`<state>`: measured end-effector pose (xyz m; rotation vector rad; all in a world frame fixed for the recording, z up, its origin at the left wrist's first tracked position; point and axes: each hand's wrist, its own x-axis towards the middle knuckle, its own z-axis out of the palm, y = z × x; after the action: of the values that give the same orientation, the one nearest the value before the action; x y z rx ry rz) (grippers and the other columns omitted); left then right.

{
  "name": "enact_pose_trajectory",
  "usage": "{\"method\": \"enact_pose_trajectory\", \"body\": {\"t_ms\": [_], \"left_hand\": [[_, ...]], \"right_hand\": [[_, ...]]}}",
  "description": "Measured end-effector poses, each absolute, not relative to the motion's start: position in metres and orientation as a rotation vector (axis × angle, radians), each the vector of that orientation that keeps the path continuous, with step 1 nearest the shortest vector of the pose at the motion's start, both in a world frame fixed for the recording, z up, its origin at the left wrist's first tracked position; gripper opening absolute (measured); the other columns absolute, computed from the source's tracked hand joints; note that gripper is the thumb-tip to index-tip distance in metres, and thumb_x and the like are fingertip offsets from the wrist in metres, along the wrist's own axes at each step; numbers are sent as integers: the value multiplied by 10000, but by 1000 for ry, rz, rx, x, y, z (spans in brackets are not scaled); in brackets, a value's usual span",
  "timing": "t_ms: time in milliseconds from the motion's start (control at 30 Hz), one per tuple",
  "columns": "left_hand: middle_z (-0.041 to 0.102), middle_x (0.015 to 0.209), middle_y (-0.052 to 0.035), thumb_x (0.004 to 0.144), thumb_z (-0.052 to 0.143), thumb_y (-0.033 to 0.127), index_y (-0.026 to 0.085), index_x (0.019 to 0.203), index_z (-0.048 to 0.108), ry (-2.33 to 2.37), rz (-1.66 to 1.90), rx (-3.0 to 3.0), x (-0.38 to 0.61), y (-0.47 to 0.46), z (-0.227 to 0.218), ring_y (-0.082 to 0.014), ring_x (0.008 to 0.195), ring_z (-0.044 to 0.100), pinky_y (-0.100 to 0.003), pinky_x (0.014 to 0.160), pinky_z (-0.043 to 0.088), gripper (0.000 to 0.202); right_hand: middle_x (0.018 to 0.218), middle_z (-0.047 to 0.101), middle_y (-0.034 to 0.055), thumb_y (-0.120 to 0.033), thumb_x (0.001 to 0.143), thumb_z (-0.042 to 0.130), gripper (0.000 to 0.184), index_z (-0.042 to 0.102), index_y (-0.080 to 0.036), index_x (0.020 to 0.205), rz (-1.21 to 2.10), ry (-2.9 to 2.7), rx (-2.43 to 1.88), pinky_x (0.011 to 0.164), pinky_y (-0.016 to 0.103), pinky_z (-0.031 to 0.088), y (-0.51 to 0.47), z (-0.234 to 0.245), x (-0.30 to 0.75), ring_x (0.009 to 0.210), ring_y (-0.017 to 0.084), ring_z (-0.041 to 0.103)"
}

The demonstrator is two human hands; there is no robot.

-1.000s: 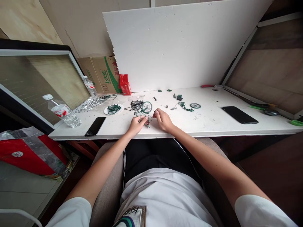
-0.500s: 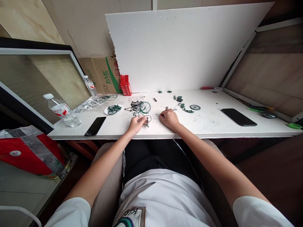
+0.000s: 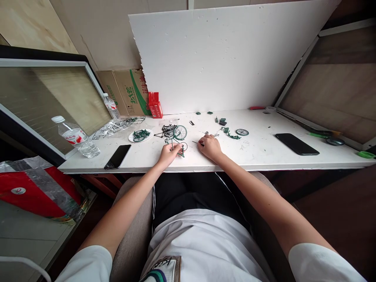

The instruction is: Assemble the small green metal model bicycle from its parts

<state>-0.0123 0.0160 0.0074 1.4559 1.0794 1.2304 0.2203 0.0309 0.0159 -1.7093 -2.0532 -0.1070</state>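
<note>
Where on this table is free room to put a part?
Bare: between the loose green wheel and the right-side black phone. Crowded around the bicycle model in the left hand and the thin rod in the right hand.

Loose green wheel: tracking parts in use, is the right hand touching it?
No, the loose green wheel lies on the table, apart from the right hand.

green model-bike frame (image 3: 178,148) | upright | thin pin (image 3: 195,142) | level, beside it
</note>
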Motion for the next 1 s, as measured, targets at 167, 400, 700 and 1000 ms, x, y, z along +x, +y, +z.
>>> {"method": "enact_pose_trajectory", "body": {"t_ms": [167, 400, 700, 1000], "left_hand": [[777, 854, -114, 747, 825, 691, 134, 881, 738, 1080, 1235, 1450, -12, 16, 8, -215, 762, 749, -272, 614, 555, 580], [775, 850, -115, 750, 837, 676, 129, 886, 736, 1057, 1237, 1434, -12, 18, 5, -212, 751, 745, -277, 604, 564, 572], [776, 833, -122, 777, 831, 637, 128, 862, 724, 1042, 1244, 1444, -11, 17, 5, -218, 732, 749, -285, 595, 568, 527], [759, 806, -110, 777, 822, 635, 127, 867, 732, 1045, 1241, 1456, -11, 16, 7, -213, 737, 739, -279, 587, 571, 524]], "right_hand": [[1269, 689, 200, -376, 1040, 491, 366, 735, -138, 1177, -122, -2007, -1744, 984, 455, 482, 32, 13, 219, 1207, 356, 577], [1695, 352, 248, -513, 1034, 417, 741, 376, -21, 1588, -36, -1913, -1892, 1282, 577, 221, 43, -1, 223, 1616, 399, 194], [1615, 461, 245, -420, 1082, 343, 615, 413, -65, 1578, -47, -1815, -1894, 1228, 589, 304, 55, 12, 237, 1578, 419, 245], [1389, 632, 237, -348, 1058, 463, 455, 643, -155, 1429, -56, -1915, -2005, 1072, 584, 381, 92, 24, 256, 1341, 441, 430]]}}
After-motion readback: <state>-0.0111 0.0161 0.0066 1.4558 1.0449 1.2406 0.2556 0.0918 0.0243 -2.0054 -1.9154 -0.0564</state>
